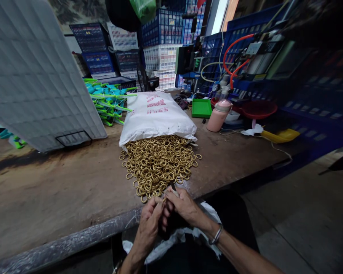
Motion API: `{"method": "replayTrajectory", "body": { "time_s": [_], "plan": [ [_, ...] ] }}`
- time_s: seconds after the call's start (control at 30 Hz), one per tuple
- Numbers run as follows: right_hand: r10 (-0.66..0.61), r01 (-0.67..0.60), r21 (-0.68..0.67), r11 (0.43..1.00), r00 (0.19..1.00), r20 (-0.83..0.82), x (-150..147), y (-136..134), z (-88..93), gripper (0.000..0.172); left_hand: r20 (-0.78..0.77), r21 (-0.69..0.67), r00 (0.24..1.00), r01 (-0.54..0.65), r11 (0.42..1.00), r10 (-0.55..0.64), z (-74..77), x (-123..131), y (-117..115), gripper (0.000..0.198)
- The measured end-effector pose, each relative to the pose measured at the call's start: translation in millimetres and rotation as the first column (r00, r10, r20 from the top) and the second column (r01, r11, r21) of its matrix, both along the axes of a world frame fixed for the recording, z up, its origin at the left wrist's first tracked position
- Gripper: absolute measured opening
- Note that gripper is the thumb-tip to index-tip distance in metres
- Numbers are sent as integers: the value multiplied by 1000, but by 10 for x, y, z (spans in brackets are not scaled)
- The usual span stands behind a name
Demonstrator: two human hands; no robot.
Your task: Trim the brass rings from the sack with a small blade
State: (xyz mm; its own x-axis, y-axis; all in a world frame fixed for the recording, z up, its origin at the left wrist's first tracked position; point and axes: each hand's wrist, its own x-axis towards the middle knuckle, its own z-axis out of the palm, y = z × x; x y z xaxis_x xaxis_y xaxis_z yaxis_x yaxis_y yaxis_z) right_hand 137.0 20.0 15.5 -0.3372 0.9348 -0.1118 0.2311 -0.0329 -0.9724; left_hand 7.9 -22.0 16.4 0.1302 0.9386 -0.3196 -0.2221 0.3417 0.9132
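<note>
My left hand (151,217) is closed in a pinch at the table's front edge, on what looks like a brass-coloured ring (164,199), mostly covered by the fingers. Close against it, my right hand (185,205) grips a small knife (173,186) with a dark blade and a pale handle. The fingertips of both hands almost meet. Just beyond them lies a heap of brass-coloured rings (160,161), spilling from the mouth of a white sack (160,116) with red print. Below the hands, an opened white bag (177,234) sits at my lap.
A large pale ribbed panel (42,72) stands at left, beside green and turquoise plastic pieces (110,99). To the right are a green tray (201,108), a pink bottle (219,116), a red dish (259,109) and a yellow scoop (280,136). Stacked crates (161,57) fill the back.
</note>
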Motion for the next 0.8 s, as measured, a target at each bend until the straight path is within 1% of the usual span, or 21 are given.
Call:
{"method": "replayTrajectory", "body": {
  "time_s": [0.07, 0.1, 0.17, 0.23, 0.3, 0.33, 0.47, 0.6, 0.67, 0.73, 0.8],
  "plan": [
    [-59, 51, 71, 996, 991, 120, 17, 4, -10, 26, -12, -6, 1000, -21, 1000, 21, -22, 1, -3, 32],
    [-69, 49, 111, 993, 980, 187, 28, -2, -19, 24, -19, -9, 999, -32, 999, 31, -35, 2, -4, 32],
    [-28, -24, 168, 985, 953, 302, 48, -28, -38, 17, -34, -9, 998, -48, 999, 48, -58, 9, -5, 33],
    [57, -139, 187, 972, 920, 388, 62, -64, -56, 12, -50, 6, 997, -57, 998, 57, -73, 18, -6, 34],
    [105, -220, 191, 957, 872, 478, 66, -95, -69, 15, -75, 33, 995, -61, 998, 63, -80, 25, -7, 35],
    [110, -245, 193, 950, 842, 528, 63, -107, -74, 18, -86, 48, 994, -60, 997, 64, -83, 27, -7, 36],
    [62, -282, 203, 938, 711, 701, 38, -126, -80, 27, -108, 77, 991, -74, 994, 82, -86, 19, -10, 36],
    [25, -288, 193, 938, 612, 790, 46, -92, -69, 30, -118, 84, 990, -69, 994, 78, -50, 8, -74, 35],
    [-10, -254, 195, 947, 584, 812, 82, -44, -68, 29, -89, 89, 995, -44, 995, 52, -24, 9, -137, 33],
    [-56, -204, 212, 956, 581, 812, 124, 13, -74, 27, -23, 80, 1000, -11, 997, 13, -14, 15, -194, 30],
    [-105, -163, 254, 953, 611, 784, 147, 58, -85, 25, 73, 42, 997, 7, 999, -10, -30, 21, -223, 29]
  ]
}}
